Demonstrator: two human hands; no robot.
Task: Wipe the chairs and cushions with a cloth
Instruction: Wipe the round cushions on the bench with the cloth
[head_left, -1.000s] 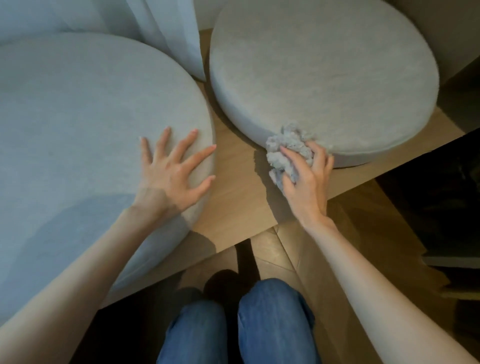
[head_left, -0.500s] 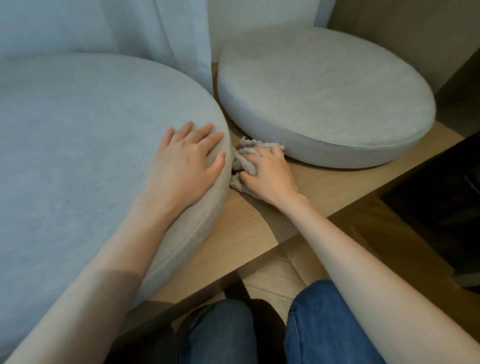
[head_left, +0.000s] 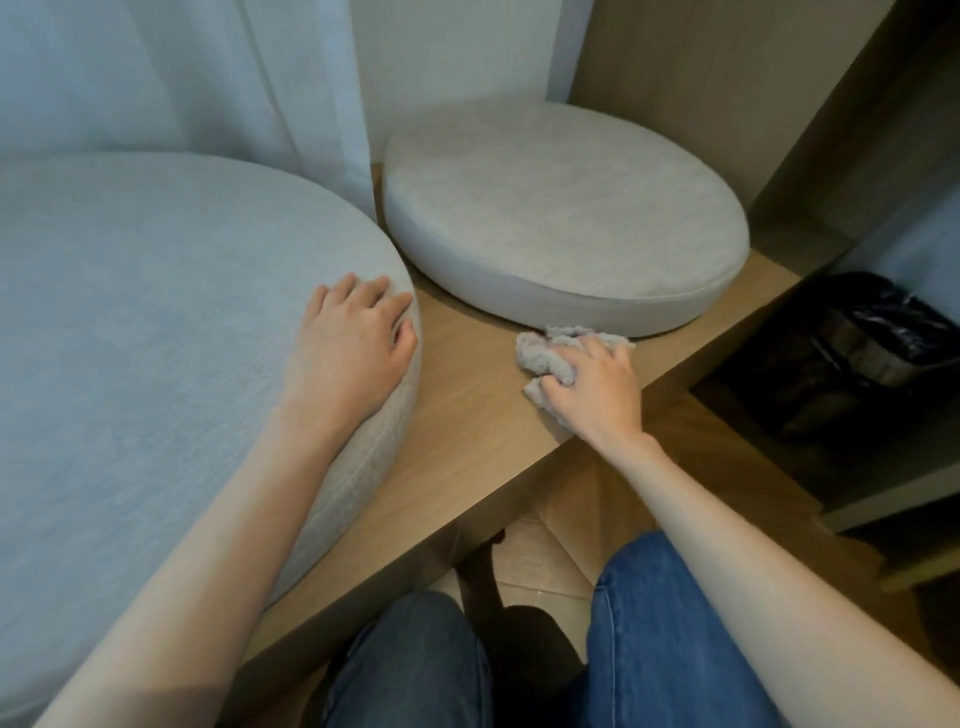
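Observation:
Two round grey cushions lie on a low wooden bench (head_left: 467, 441). The large cushion (head_left: 156, 338) fills the left side. My left hand (head_left: 353, 343) rests flat on its right edge with the fingers together. The smaller cushion (head_left: 566, 208) sits further back on the right. My right hand (head_left: 592, 389) grips a crumpled grey cloth (head_left: 545, 353) and presses it on the bare wood just in front of the small cushion, near the bench's front edge.
White curtains (head_left: 208, 78) hang behind the cushions. A wooden panel (head_left: 727, 78) stands behind the small cushion. A bin with a black bag (head_left: 862, 343) stands on the floor to the right. My knees in blue jeans (head_left: 649, 649) are below the bench edge.
My right hand slid the cloth from the gap beside the large cushion rightwards along the wood to the front of the small cushion. My left hand stayed on the large cushion.

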